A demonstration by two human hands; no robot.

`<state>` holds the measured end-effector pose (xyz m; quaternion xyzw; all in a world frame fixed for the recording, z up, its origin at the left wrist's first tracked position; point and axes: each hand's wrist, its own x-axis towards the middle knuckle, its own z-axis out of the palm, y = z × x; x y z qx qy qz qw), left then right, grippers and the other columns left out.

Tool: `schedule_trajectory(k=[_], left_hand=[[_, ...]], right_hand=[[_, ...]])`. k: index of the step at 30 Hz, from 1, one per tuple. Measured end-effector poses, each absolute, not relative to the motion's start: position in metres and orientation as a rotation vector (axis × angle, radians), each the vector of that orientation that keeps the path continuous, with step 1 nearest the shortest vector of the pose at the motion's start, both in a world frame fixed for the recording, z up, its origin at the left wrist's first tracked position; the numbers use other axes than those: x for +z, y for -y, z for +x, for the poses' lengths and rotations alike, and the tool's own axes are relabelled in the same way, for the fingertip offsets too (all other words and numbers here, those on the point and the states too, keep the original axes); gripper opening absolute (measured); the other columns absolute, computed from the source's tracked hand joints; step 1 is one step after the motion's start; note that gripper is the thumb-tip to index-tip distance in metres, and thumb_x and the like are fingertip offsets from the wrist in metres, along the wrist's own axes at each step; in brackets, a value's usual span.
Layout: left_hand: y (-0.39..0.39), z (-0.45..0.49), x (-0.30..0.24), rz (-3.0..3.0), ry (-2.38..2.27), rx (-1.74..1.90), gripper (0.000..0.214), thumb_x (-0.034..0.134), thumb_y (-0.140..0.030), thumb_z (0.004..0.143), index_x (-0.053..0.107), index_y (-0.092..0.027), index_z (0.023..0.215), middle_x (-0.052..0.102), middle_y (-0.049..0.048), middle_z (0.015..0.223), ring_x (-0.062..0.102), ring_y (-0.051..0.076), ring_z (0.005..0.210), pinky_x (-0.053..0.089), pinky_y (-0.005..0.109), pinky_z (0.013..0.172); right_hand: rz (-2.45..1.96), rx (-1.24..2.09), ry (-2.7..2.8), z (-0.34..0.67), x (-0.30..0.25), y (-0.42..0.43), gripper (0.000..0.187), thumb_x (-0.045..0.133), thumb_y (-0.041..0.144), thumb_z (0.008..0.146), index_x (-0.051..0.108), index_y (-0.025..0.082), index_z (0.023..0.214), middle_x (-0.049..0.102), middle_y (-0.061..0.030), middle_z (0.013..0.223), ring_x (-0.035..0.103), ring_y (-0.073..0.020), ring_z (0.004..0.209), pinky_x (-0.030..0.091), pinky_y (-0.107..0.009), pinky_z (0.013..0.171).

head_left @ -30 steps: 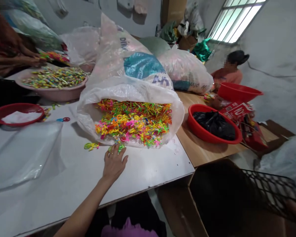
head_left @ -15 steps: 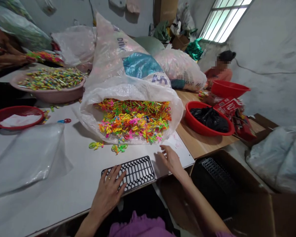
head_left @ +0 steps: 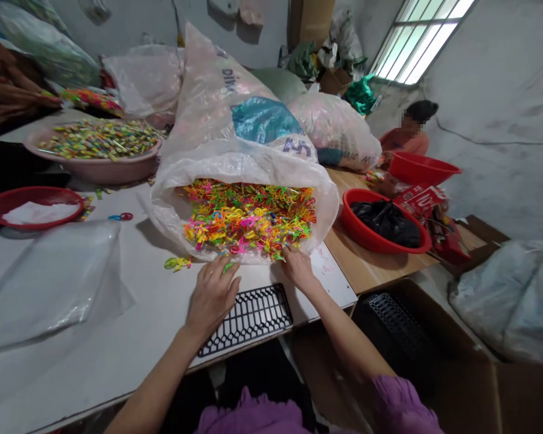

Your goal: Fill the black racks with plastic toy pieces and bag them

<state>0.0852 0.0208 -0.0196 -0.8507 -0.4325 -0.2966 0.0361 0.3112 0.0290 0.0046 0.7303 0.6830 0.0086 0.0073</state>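
- Multicoloured plastic pieces [head_left: 248, 217] are heaped in the mouth of a large plastic sack [head_left: 212, 84], which is laid on its side on the white worktop [head_left: 149, 313], far of the hands.
- The left hand [head_left: 212, 295] is placed at the sack's near lip; its fingers [head_left: 226, 274] are spread apart, and a small green piece [head_left: 228, 267] is just beside them.
- The right hand [head_left: 299, 270] is pressed against the lip; its fingers [head_left: 286, 253] are kept close together, and whether anything is pinched cannot be told.
- A black plastic grid [head_left: 248, 319] is laid near the worktop's near edge, between the forearms.
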Motion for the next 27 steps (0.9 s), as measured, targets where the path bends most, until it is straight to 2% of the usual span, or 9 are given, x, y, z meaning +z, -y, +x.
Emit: schedule_trajectory(k=[3, 5, 10, 15, 17, 19, 23, 25, 27], left_hand=[[-0.065, 0.122, 0.000, -2.745, 1.067, -0.614, 0.045, 0.049, -0.023, 0.083, 0.045, -0.023, 0.128, 0.038, 0.0115, 0.141, 0.030, 0.029, 0.131, 0.020, 0.055, 0.106], [-0.094, 0.140, 0.003, -2.798, 0.969, -0.420, 0.048, 0.048, -0.018, 0.082, 0.044, -0.024, 0.129, 0.034, 0.0108, 0.144, 0.026, 0.028, 0.133, 0.013, 0.059, 0.106], [-0.153, 0.139, -0.011, -2.764, 1.095, -0.359, 0.042, 0.051, -0.018, 0.079, 0.053, -0.019, 0.121, 0.036, 0.0160, 0.142, 0.034, 0.033, 0.128, 0.010, 0.065, 0.103], [-0.168, 0.133, -0.010, -2.753, 1.205, -0.381, 0.039, 0.051, -0.021, 0.079, 0.055, -0.020, 0.118, 0.032, 0.0159, 0.144, 0.029, 0.036, 0.131, 0.010, 0.067, 0.101], [-0.153, 0.130, -0.004, -2.759, 1.208, -0.410, 0.036, 0.049, -0.023, 0.081, 0.057, -0.019, 0.116, 0.033, 0.0156, 0.143, 0.027, 0.035, 0.131, 0.013, 0.065, 0.102], [-0.127, 0.124, -0.001, -2.803, 1.262, -0.568, 0.034, 0.044, -0.024, 0.084, 0.057, -0.020, 0.115, 0.040, 0.0140, 0.138, 0.032, 0.032, 0.129, 0.020, 0.058, 0.103], [-0.062, 0.109, -0.015, -2.979, 1.755, -1.261, 0.029, 0.047, -0.031, 0.081, 0.062, -0.020, 0.104, 0.063, 0.0075, 0.105, 0.056, 0.023, 0.101, 0.042, 0.042, 0.093], [-0.039, 0.107, -0.028, -2.939, 1.966, -1.464, 0.030, 0.048, -0.033, 0.081, 0.061, -0.019, 0.104, 0.064, 0.0062, 0.099, 0.060, 0.019, 0.090, 0.049, 0.035, 0.081], [-0.029, 0.108, -0.036, -2.863, 2.062, -1.560, 0.036, 0.048, -0.036, 0.081, 0.056, -0.019, 0.112, 0.061, 0.0077, 0.107, 0.060, 0.018, 0.093, 0.052, 0.030, 0.073]], right_hand=[[2.392, -0.090, -2.106, 0.303, -0.001, -0.045, 0.028, 0.042, 0.019, 0.086, 0.053, 0.014, 0.111, 0.059, -0.0154, 0.111, 0.056, -0.0224, 0.101, 0.042, -0.029, 0.077], [2.423, -0.170, -2.097, 0.303, 0.001, -0.056, 0.027, 0.041, 0.017, 0.086, 0.057, 0.011, 0.106, 0.062, -0.0170, 0.105, 0.058, -0.0230, 0.096, 0.042, -0.030, 0.075], [2.397, -0.424, -2.175, 0.336, 0.008, -0.051, 0.019, 0.052, 0.032, 0.082, 0.065, 0.017, 0.083, 0.067, -0.0043, 0.077, 0.060, -0.0153, 0.071, 0.037, -0.021, 0.056], [2.713, -0.919, -2.201, 0.352, -0.016, -0.019, 0.022, 0.057, 0.035, 0.078, 0.065, 0.015, 0.077, 0.057, 0.0021, 0.059, 0.051, -0.0104, 0.055, 0.032, -0.019, 0.049], [2.828, -0.906, -2.266, 0.344, -0.020, -0.008, 0.022, 0.060, 0.036, 0.077, 0.066, 0.016, 0.082, 0.057, 0.0023, 0.060, 0.051, -0.0109, 0.056, 0.034, -0.020, 0.051], [2.919, -0.754, -2.453, 0.333, -0.015, -0.001, 0.022, 0.057, 0.036, 0.080, 0.065, 0.018, 0.089, 0.060, -0.0002, 0.071, 0.054, -0.0122, 0.063, 0.040, -0.022, 0.057], [2.936, -0.347, -2.920, 0.313, 0.006, -0.001, 0.019, 0.050, 0.027, 0.085, 0.063, 0.021, 0.097, 0.059, -0.0062, 0.096, 0.057, -0.0157, 0.086, 0.047, -0.028, 0.076], [2.922, -0.394, -3.054, 0.305, 0.012, -0.005, 0.016, 0.052, 0.025, 0.084, 0.063, 0.021, 0.094, 0.059, -0.0065, 0.097, 0.056, -0.0170, 0.092, 0.048, -0.030, 0.078], [3.036, -0.726, -3.031, 0.298, 0.012, -0.008, 0.013, 0.056, 0.026, 0.081, 0.064, 0.021, 0.088, 0.060, -0.0051, 0.093, 0.058, -0.0164, 0.087, 0.050, -0.030, 0.074]])
